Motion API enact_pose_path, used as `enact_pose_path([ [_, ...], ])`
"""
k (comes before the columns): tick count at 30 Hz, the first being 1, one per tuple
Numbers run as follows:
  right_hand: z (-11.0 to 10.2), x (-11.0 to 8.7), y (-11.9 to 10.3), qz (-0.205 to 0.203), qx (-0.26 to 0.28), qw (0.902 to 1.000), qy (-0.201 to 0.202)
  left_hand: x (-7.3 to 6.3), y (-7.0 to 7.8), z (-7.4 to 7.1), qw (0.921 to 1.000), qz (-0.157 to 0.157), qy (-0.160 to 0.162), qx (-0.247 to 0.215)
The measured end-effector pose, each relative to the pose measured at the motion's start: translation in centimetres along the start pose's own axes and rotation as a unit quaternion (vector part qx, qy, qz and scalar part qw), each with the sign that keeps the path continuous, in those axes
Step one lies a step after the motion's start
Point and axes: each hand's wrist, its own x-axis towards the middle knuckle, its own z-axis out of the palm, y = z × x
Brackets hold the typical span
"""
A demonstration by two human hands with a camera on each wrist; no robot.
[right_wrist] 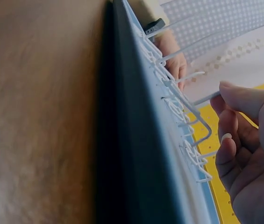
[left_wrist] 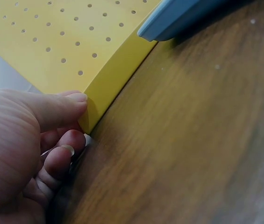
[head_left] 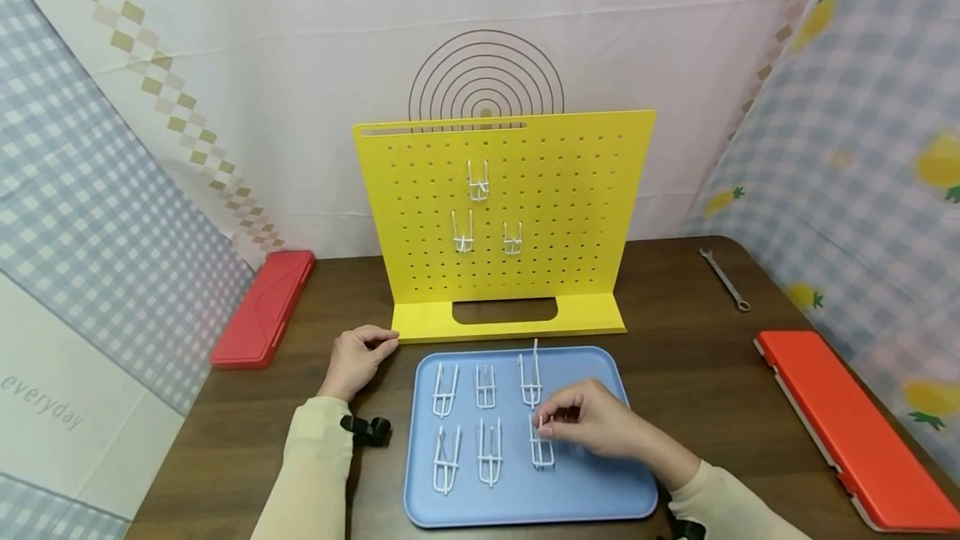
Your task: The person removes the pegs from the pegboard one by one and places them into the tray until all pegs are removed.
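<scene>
White wire hooks (head_left: 490,458) are counted as six at the blue tray (head_left: 592,498) and three on the yellow pegboard (head_left: 570,223) behind it; one tray hook (head_left: 542,464) is pinched by the right hand (head_left: 600,419), the pegboard's near corner by the left hand (head_left: 354,361); "everyday" can be read only in the head view, on cloth (head_left: 45,444) left of the tray

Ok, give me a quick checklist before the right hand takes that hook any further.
1. Grip on the hook: ok, the right hand pinches one prong.
2. Hook fully clear of the tray: cannot tell.
3. Hold on the yellow board: ok, the left hand pinches its base's front left corner.
4. Left hand free to help: not ok, busy at that corner.
5. Unused holes in the board: ok, plenty.
6. Wrench away from the tray: ok, off to the right.
</scene>
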Motion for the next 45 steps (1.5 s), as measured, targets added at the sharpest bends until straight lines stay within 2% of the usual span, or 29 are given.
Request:
enact_pose_path([
  [7, -0.2, 0.0, 0.8, 0.023, 0.003, 0.9996, -0.018, 0.0, 0.1, -0.2, 1.0000, 0.004, 0.001, -0.001],
  [15, -0.1, 0.0, 1.0, 0.025, 0.021, 0.9990, -0.030, 0.0, 0.1, -0.1, 1.0000, 0.002, 0.002, 0.001],
  [25, -0.2, 0.2, -1.5, 0.010, 0.029, 0.9986, -0.043, 0.0, 0.1, 0.0, 1.0000, -0.005, -0.001, -0.003],
  [30, -0.3, 0.2, -1.8, 0.005, 0.028, 0.9982, -0.053, 0.0, 0.2, -0.1, 1.0000, -0.007, 0.000, -0.006],
  [40, -0.8, 0.1, -2.3, 0.044, 0.015, 0.9972, -0.059, 0.1, 0.1, 0.0, 1.0000, 0.000, -0.001, -0.002],
  [45, -0.9, 0.1, -2.3, 0.048, 0.017, 0.9968, -0.061, 0.0, 0.0, 0.0, 1.0000, 0.000, -0.004, -0.001],
])
